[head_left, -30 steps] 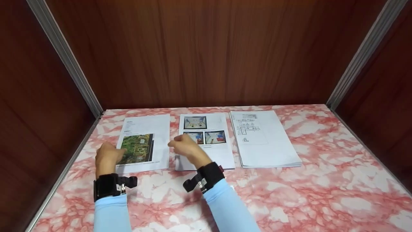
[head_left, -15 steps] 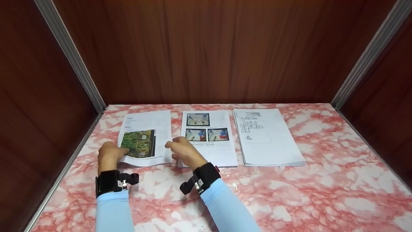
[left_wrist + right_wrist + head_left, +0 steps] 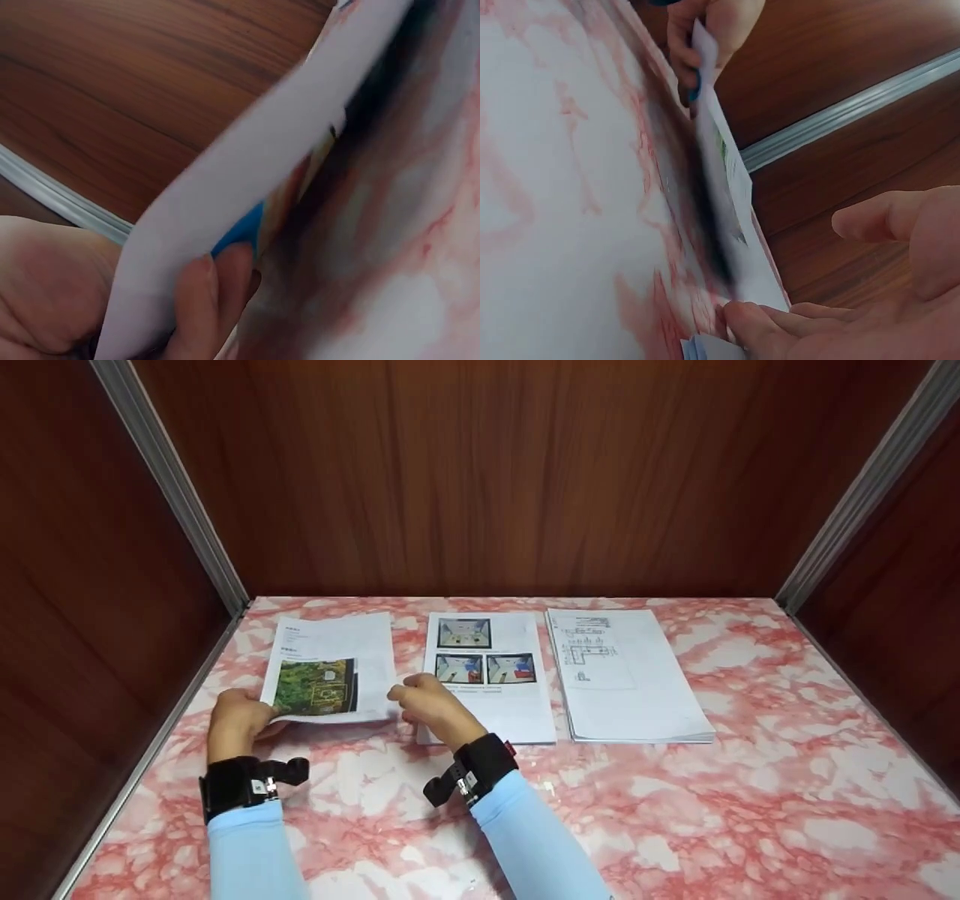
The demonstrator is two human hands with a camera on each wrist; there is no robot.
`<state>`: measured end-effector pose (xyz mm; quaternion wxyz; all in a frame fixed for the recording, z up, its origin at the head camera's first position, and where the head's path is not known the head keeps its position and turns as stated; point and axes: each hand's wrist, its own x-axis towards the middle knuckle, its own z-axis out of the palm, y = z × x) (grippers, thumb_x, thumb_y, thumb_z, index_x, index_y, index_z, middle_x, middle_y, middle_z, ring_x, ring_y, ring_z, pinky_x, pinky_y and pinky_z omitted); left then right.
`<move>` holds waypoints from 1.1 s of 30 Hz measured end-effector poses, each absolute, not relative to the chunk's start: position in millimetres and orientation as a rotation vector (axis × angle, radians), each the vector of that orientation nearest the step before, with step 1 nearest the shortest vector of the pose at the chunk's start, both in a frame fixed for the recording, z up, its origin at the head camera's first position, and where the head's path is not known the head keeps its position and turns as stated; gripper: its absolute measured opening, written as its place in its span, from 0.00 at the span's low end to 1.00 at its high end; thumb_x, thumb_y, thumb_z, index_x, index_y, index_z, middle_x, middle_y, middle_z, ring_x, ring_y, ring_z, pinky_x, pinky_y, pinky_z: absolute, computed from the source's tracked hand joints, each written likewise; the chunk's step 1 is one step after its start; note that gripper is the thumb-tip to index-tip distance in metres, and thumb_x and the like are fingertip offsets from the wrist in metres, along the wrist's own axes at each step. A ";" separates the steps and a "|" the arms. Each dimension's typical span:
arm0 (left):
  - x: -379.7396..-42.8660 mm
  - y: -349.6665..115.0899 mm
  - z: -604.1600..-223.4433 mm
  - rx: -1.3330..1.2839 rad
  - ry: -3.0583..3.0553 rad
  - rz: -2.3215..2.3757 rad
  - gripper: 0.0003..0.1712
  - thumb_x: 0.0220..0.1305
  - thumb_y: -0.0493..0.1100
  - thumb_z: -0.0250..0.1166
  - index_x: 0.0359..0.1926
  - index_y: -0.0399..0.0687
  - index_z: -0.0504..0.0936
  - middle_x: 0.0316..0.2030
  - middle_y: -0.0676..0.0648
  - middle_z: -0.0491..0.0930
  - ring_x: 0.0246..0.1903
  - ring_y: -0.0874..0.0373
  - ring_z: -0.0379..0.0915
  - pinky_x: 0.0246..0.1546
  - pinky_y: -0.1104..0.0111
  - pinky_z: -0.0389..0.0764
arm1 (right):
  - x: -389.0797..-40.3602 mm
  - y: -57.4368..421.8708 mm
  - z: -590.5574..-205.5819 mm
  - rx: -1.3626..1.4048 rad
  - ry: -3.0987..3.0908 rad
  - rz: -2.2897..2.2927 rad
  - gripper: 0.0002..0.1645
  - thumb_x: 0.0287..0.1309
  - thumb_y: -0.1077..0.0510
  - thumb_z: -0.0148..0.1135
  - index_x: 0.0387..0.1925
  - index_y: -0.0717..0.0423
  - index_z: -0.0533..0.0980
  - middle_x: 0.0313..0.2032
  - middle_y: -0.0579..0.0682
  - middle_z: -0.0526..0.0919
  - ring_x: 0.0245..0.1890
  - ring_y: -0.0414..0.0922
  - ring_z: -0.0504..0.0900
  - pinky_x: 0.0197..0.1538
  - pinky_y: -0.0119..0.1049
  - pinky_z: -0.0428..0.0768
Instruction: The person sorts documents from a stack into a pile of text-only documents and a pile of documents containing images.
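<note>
On the left lies a printed paper point(image 3: 373, 649) with a green aerial photo on it. My left hand point(image 3: 238, 718) pinches its near left corner, thumb on top and fingertips point(image 3: 196, 300) underneath, and its near edge bows up off the table. Blue print shows on the underside in the left wrist view. My right hand point(image 3: 435, 706) hovers at the paper's right edge, over the near left corner of the middle paper stack point(image 3: 495, 712). In the right wrist view the right thumb point(image 3: 870, 221) stands well apart from the extended fingers point(image 3: 757, 322), whose tips reach the paper's edge.
To the right of the middle stack lies a thicker paper stack point(image 3: 630, 690) with a line diagram on top. The table point(image 3: 675, 825) has a red and white marbled surface. Brown wood panels point(image 3: 525, 472) with grey metal corner posts point(image 3: 172, 480) enclose it at the back and sides.
My left hand has taken hold of the left paper's near corner and raised its near edge, shifting slightly left. The right hand stays near the paper's right edge, its fingers dipping slightly lower.
</note>
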<state>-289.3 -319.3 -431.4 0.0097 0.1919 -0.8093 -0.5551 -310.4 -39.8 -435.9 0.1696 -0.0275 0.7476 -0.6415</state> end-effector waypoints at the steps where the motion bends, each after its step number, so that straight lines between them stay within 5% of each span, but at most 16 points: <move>1: -289.0 -319.7 -431.0 0.604 -2.488 -1.811 0.24 0.61 0.24 0.62 0.58 0.14 0.71 0.39 0.35 0.75 0.26 0.59 0.80 0.31 0.67 0.87 | -311.0 -39.3 -436.3 -0.088 2.138 -1.815 0.40 0.63 0.56 0.62 0.70 0.73 0.64 0.65 0.65 0.74 0.61 0.58 0.80 0.61 0.41 0.79; 8: -286.0 -319.7 -424.6 0.610 -2.563 -1.919 0.24 0.68 0.27 0.62 0.61 0.17 0.68 0.37 0.40 0.78 0.28 0.60 0.81 0.37 0.67 0.87 | -314.6 -37.0 -442.7 -0.148 2.142 -1.844 0.36 0.68 0.59 0.63 0.69 0.77 0.65 0.60 0.66 0.78 0.53 0.52 0.86 0.57 0.39 0.83; 12: -283.8 -321.3 -420.0 0.505 -2.829 -1.686 0.27 0.69 0.34 0.66 0.61 0.20 0.71 0.36 0.42 0.79 0.35 0.54 0.78 0.38 0.65 0.81 | -317.0 -36.9 -445.5 -0.164 2.330 -1.806 0.32 0.63 0.62 0.66 0.64 0.77 0.71 0.35 0.54 0.85 0.26 0.41 0.83 0.35 0.31 0.82; 14: -281.5 -321.2 -418.5 0.487 -2.920 -1.586 0.20 0.68 0.40 0.68 0.51 0.24 0.79 0.30 0.46 0.78 0.31 0.54 0.74 0.34 0.66 0.76 | -317.1 -36.3 -444.6 -0.165 2.417 -1.774 0.29 0.61 0.63 0.66 0.61 0.76 0.74 0.26 0.50 0.82 0.19 0.39 0.76 0.29 0.29 0.77; 19: -280.6 -313.8 -419.6 0.605 -2.824 -1.743 0.15 0.71 0.45 0.65 0.34 0.36 0.80 0.19 0.51 0.75 0.21 0.58 0.73 0.26 0.65 0.79 | -315.6 -34.5 -441.0 -0.172 2.554 -1.694 0.22 0.56 0.63 0.65 0.51 0.72 0.81 0.29 0.52 0.83 0.27 0.41 0.79 0.36 0.30 0.78; 25: -282.5 -306.8 -420.4 0.585 -2.724 -1.780 0.19 0.71 0.36 0.59 0.53 0.20 0.76 0.25 0.46 0.84 0.25 0.55 0.82 0.29 0.62 0.85 | -313.6 -32.8 -437.8 -0.197 2.635 -1.651 0.18 0.54 0.65 0.63 0.46 0.70 0.82 0.37 0.58 0.87 0.36 0.46 0.81 0.40 0.34 0.80; 33: -283.5 -305.1 -418.6 0.489 -2.730 -1.591 0.19 0.69 0.36 0.61 0.52 0.20 0.79 0.31 0.43 0.82 0.25 0.57 0.78 0.29 0.67 0.81 | -316.8 -27.2 -432.1 -0.195 2.699 -1.598 0.17 0.54 0.64 0.63 0.45 0.68 0.84 0.45 0.60 0.87 0.45 0.48 0.81 0.48 0.37 0.81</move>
